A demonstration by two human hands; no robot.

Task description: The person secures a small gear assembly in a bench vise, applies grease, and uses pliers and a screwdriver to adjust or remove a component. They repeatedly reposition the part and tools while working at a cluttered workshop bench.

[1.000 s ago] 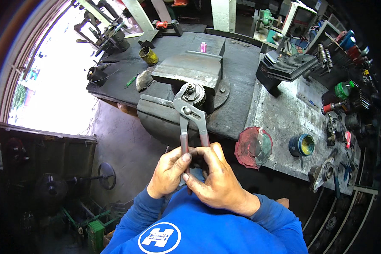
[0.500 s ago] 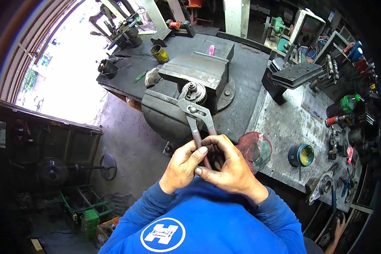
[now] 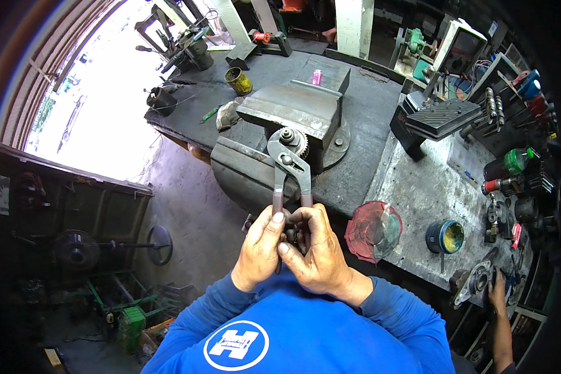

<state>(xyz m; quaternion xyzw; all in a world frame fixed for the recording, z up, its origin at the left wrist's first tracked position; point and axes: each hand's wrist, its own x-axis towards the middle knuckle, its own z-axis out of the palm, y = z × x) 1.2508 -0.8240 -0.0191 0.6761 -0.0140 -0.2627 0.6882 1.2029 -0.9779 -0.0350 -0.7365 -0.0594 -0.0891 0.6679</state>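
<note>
Both hands hold a pair of slip-joint water pump pliers (image 3: 287,159) with dull red handles. My left hand (image 3: 260,243) is closed round the left handle, its thumb lying along it. Curled round the right handle, my right hand (image 3: 321,249) has its thumb pointing toward the left one. The plier jaws reach over a toothed gear (image 3: 301,143) with a stepped shaft end, which sits between the jaws of a large bench vise (image 3: 293,112). Whether the pliers touch the shaft, I cannot tell.
A red mesh-like cloth (image 3: 371,232) and a blue tin (image 3: 445,237) are on the right bench. Another person's hand (image 3: 497,292) is beside a flanged metal part (image 3: 474,282). A yellow can (image 3: 238,81) and a rag (image 3: 229,115) stand left of the vise.
The pliers have turned so their handles point more straight toward me, and both hands have shifted slightly left. The other person's hand has moved up onto the right bench.
</note>
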